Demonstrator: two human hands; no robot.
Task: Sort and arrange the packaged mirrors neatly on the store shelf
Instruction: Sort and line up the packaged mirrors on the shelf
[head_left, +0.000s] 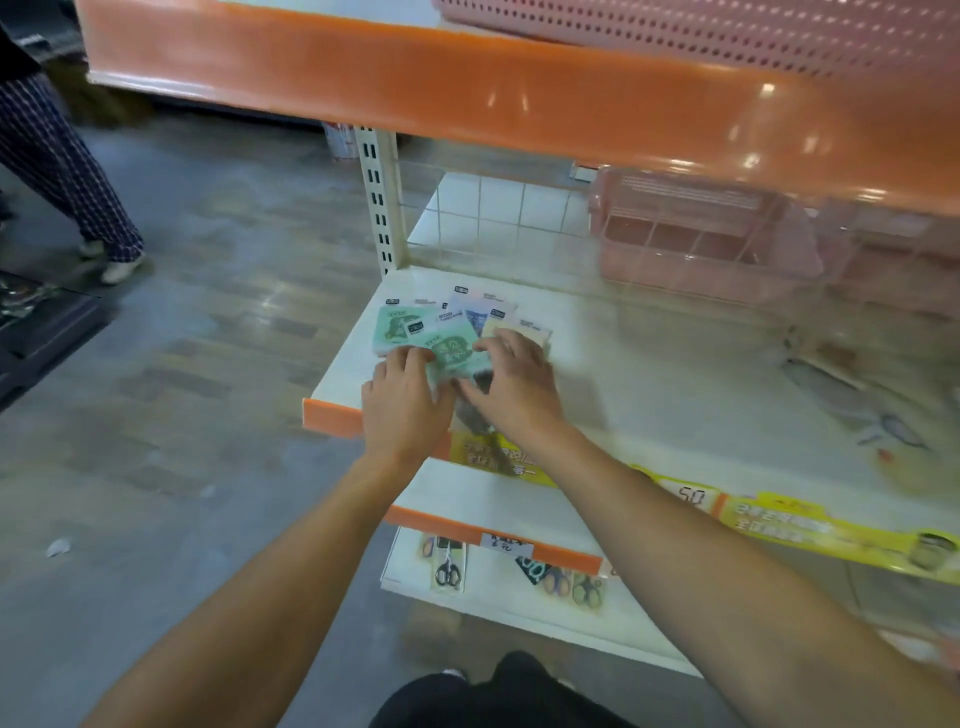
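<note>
Left hand (402, 400) and right hand (511, 382) gripping green packaged mirror (452, 358) over loose fanned pile of packaged mirrors (470, 317); slick wrappers risking sliding off white shelf (649, 364) near edge.

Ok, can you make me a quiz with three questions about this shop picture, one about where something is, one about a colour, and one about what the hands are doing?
1. Where do the packaged mirrors lie?
A. On the floor
B. At the left front corner of the white shelf
C. Inside the pink basket

2. What colour is the strip along the shelf edge?
A. Orange
B. Blue
C. Black

3. What are the two hands doing?
A. Hanging at the person's sides
B. Holding scissors
C. Both resting on the mirror packets

Answers:
1 B, the packets sit fanned out near the shelf's left front corner.
2 A, the strip beside the left hand is orange.
3 C, the left hand and right hand both lie on top of the green packet; the scissors hang on the shelf below, untouched.
</note>
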